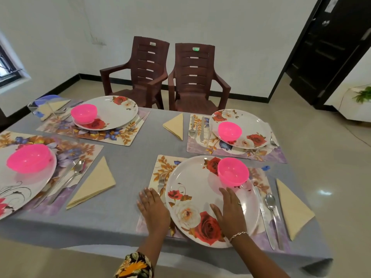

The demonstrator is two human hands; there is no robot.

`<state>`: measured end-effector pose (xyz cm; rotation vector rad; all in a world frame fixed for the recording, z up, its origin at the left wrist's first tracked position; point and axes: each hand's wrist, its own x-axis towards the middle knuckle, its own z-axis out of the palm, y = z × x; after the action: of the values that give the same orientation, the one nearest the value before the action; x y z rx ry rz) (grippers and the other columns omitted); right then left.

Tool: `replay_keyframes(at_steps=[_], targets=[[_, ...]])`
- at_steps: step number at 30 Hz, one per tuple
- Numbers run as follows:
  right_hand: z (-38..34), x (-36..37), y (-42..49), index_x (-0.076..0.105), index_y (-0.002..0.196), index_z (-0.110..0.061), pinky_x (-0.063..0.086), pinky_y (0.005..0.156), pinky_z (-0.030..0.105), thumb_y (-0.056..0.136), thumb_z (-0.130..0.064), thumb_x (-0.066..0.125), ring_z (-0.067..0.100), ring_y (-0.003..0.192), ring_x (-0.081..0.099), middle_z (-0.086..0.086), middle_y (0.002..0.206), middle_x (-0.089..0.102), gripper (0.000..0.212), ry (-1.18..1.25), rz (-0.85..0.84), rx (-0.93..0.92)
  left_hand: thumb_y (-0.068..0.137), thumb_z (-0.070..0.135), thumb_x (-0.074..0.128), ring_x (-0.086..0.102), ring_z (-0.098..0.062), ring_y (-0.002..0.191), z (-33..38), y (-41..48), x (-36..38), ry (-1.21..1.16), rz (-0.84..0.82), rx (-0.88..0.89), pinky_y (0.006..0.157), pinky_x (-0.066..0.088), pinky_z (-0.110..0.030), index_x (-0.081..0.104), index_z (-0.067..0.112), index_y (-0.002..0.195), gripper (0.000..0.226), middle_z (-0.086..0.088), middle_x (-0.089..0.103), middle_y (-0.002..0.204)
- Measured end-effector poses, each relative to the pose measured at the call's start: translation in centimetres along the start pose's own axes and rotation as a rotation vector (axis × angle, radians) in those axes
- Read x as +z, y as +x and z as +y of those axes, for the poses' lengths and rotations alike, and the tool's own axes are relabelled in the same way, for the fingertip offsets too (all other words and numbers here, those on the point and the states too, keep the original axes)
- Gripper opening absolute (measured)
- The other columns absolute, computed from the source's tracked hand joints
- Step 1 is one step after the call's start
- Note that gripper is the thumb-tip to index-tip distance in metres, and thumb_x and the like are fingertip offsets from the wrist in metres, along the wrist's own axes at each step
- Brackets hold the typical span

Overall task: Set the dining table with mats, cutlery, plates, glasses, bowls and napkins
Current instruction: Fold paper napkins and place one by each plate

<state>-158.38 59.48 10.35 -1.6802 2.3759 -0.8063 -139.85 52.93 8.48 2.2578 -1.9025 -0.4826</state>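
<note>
The nearest plate (192,189), white with red roses, sits on a floral mat (160,167) at the near edge of the counter (130,157). The right hand (230,211) lies flat on the plate with its grip wide, fingers straight and holding nothing. The left hand (153,209) rests flat on the mat just left of the plate, its grip also wide and empty. A pink bowl (232,172) stands on the plate's far right side. A fork (161,182) lies left of the plate, and a knife (265,219) and spoon (271,201) lie to its right. A folded cream napkin (293,209) sits just beyond them.

Three other places, at the left (24,183), far left (116,109) and far right (247,121), each show a mat, a plate, a pink bowl and cutlery, with a napkin beside each. The task looks close to finished. Glasses are the doubtful item, since nothing clear can be picked out for certain. The hands seem to be straightening the last setting. A clear container (38,107) sits at the far left corner. Two brown chairs (146,73) stand beyond the counter.
</note>
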Motion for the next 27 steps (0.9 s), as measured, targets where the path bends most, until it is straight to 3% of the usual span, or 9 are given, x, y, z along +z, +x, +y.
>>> replay_keyframes(at_steps=[6, 10, 14, 16, 18, 21, 24, 27], targets=[[1.3, -0.9, 0.4, 0.056, 0.121, -0.005, 0.047, 0.092, 0.049, 0.081, -0.021, 0.067, 0.038, 0.114, 0.056, 0.019, 0.125, 0.058, 0.044, 0.018, 0.006, -0.009, 0.1, 0.033, 0.036, -0.009, -0.035, 0.145, -0.3, 0.5, -0.4, -0.063, -0.035, -0.008, 0.115, -0.007, -0.045, 0.003, 0.005, 0.149, 0.066, -0.016, -0.004, 0.158], [5.0, -2.9, -0.1, 0.062, 0.111, -0.002, 0.049, 0.087, 0.049, 0.081, -0.013, 0.054, 0.039, 0.105, 0.06, 0.02, 0.116, 0.062, 0.033, 0.003, 0.076, 0.059, 0.101, 0.026, 0.031, -0.002, -0.032, 0.146, -1.1, 0.4, -0.5, -0.235, 0.061, 0.005, 0.117, -0.004, -0.041, 0.012, 0.001, 0.148, 0.057, -0.017, 0.006, 0.157], [7.3, -4.6, -0.5, 0.063, 0.108, -0.001, 0.048, 0.089, 0.047, 0.08, -0.016, 0.051, 0.04, 0.105, 0.059, 0.021, 0.114, 0.063, 0.034, -0.033, 0.111, 0.11, 0.099, 0.031, 0.036, 0.005, -0.032, 0.146, -1.6, -0.2, -0.7, -0.212, 0.13, 0.101, 0.117, -0.002, -0.042, 0.022, 0.002, 0.147, 0.057, -0.017, 0.015, 0.156], [6.7, -4.4, -0.1, 0.064, 0.107, -0.001, 0.049, 0.087, 0.048, 0.079, -0.013, 0.056, 0.04, 0.103, 0.061, 0.021, 0.112, 0.064, 0.032, -0.034, 0.133, 0.064, 0.099, 0.041, 0.033, 0.013, -0.036, 0.144, -1.8, -0.5, -1.0, -0.19, 0.162, 0.153, 0.116, 0.002, -0.045, 0.031, 0.0, 0.143, 0.06, -0.02, 0.024, 0.153], [5.0, -3.5, 0.9, 0.063, 0.107, -0.001, 0.05, 0.085, 0.049, 0.077, -0.006, 0.065, 0.041, 0.101, 0.061, 0.022, 0.111, 0.064, 0.03, -0.009, 0.135, -0.027, 0.096, 0.056, 0.015, 0.032, -0.043, 0.135, -2.4, -0.6, -1.8, -0.161, 0.174, 0.175, 0.11, 0.013, -0.05, 0.048, -0.002, 0.133, 0.076, -0.025, 0.04, 0.143], [1.1, -1.1, 1.8, 0.063, 0.107, -0.004, 0.05, 0.084, 0.049, 0.077, -0.014, 0.06, 0.04, 0.1, 0.062, 0.02, 0.11, 0.064, 0.031, 0.025, 0.086, -0.159, 0.098, 0.053, 0.007, 0.056, -0.046, 0.113, -4.6, -1.2, -2.9, -0.146, 0.231, 0.19, 0.101, 0.033, -0.053, 0.065, -0.001, 0.111, 0.08, -0.027, 0.06, 0.12], [-3.6, 1.3, 1.6, 0.064, 0.107, -0.008, 0.047, 0.087, 0.05, 0.078, -0.021, 0.056, 0.037, 0.101, 0.063, 0.016, 0.111, 0.065, 0.032, 0.077, -0.014, -0.26, 0.101, 0.046, 0.012, 0.058, -0.039, 0.111, -8.0, -1.9, -4.3, -0.157, 0.291, 0.2, 0.107, 0.025, -0.04, 0.062, 0.008, 0.108, 0.063, -0.021, 0.065, 0.111], [-8.6, 3.6, 1.1, 0.065, 0.105, -0.008, 0.048, 0.087, 0.047, 0.077, -0.021, 0.057, 0.035, 0.097, 0.064, 0.014, 0.108, 0.066, 0.032, 0.121, -0.104, -0.405, 0.101, 0.044, 0.017, 0.051, -0.029, 0.11, -11.8, -1.8, -6.3, -0.186, 0.341, 0.157, 0.101, 0.024, -0.04, 0.059, 0.011, 0.107, 0.054, -0.016, 0.065, 0.108]])
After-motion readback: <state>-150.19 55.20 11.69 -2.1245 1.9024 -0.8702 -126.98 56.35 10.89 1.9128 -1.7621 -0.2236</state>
